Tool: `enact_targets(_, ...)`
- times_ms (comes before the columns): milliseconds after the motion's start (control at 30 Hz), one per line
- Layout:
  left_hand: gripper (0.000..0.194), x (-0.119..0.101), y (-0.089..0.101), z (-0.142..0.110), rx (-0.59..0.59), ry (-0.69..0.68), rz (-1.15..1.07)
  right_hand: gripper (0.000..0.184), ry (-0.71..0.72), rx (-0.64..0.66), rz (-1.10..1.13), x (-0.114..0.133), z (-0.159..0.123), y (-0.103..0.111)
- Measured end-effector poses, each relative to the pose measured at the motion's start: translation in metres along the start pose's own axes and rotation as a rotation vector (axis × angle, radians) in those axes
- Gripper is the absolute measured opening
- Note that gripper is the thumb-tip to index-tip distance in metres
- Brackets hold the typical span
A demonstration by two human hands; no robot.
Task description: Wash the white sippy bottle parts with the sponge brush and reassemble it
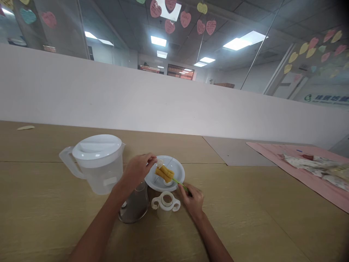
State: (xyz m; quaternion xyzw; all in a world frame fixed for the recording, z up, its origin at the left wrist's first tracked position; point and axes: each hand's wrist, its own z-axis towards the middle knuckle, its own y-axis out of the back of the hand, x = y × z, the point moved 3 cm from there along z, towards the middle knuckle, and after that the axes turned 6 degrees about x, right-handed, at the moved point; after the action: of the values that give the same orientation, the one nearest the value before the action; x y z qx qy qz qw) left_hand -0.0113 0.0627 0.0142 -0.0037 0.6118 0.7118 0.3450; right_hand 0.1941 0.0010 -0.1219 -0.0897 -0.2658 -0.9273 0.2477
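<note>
My right hand point(193, 199) grips the thin green handle of a sponge brush point(165, 173) with a yellow foam head. My left hand point(140, 166) pinches a small translucent piece point(159, 163), perhaps a bottle teat, at the far end of the foam. Both are over a white bowl point(178, 171), where a small round white part point(168, 183) lies partly hidden under the brush. Just in front of the bowl stands a small cup or bottle point(165, 203) with a white two-handled ring. Beside it, partly behind my left forearm, is a clear container point(135, 207).
A translucent lidded pitcher point(98, 167) stands left of my left arm. A pink cloth point(289, 171) with plastic-wrapped items lies at the right, near a grey mat point(234, 151). A low white wall point(163, 102) topped with glass borders the table's back.
</note>
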Motion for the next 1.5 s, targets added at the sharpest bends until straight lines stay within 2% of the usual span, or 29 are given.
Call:
enact_targets(133,0.029,-0.002,0.001,-0.001,-0.018,0.021,0.089,0.023,0.023,0.002,0.010,0.003,0.000,0.001)
enact_targets(300,0.027,0.003,0.004,-0.001,-0.037,0.035,0.163,0.022,-0.025,-0.026,0.094,0.001,0.000,0.006)
enact_targets(367,0.025,0.007,0.004,-0.001,0.041,-0.012,0.111,0.020,-0.002,-0.017,0.069,0.001,0.000,0.006)
enact_targets(467,0.021,0.018,0.001,-0.004,0.232,-0.071,0.046,0.020,0.069,0.050,-0.016,0.003,0.000,0.002)
enact_targets(533,0.017,0.031,-0.004,-0.006,0.332,-0.014,0.082,0.021,0.097,0.074,-0.059,0.004,-0.001,-0.001)
enact_targets(667,0.011,0.059,-0.019,-0.005,0.536,0.188,0.193,0.024,0.099,0.065,-0.088,0.004,-0.001,-0.001)
enact_targets(733,0.011,0.065,-0.024,-0.002,0.534,0.216,0.212,0.023,0.093,0.058,-0.083,0.003,0.000,0.000)
enact_targets(800,0.012,0.066,-0.026,0.002,0.468,0.216,0.233,0.022,0.089,0.054,-0.075,0.002,0.000,0.001)
enact_targets(900,0.011,0.062,-0.026,0.003,0.430,0.213,0.244,0.022,0.079,0.062,-0.063,0.001,0.001,0.001)
enact_targets(1067,0.012,0.050,-0.031,-0.005,0.592,0.221,0.214,0.021,0.073,0.045,-0.071,-0.003,-0.001,0.001)
enact_targets(1100,0.013,0.048,-0.031,-0.006,0.607,0.228,0.222,0.021,0.066,0.044,-0.080,-0.004,-0.001,0.001)
enact_targets(1167,0.012,0.041,-0.029,-0.008,0.562,0.219,0.262,0.022,0.026,0.047,-0.109,-0.008,-0.002,0.000)
enact_targets(1267,0.007,0.025,-0.024,-0.008,0.401,0.129,0.332,0.025,-0.062,0.054,-0.148,-0.015,-0.003,0.000)
enact_targets(1333,0.015,0.012,-0.027,-0.005,0.326,0.032,0.315,0.027,-0.101,0.053,-0.152,-0.018,-0.003,0.001)
enact_targets(1400,0.026,-0.002,-0.038,-0.001,0.317,-0.079,0.224,0.027,-0.112,0.061,-0.140,-0.019,-0.003,0.001)
enact_targets(1500,0.031,-0.018,-0.065,0.005,0.399,-0.192,0.082,0.027,-0.109,0.063,-0.126,-0.019,-0.003,0.001)
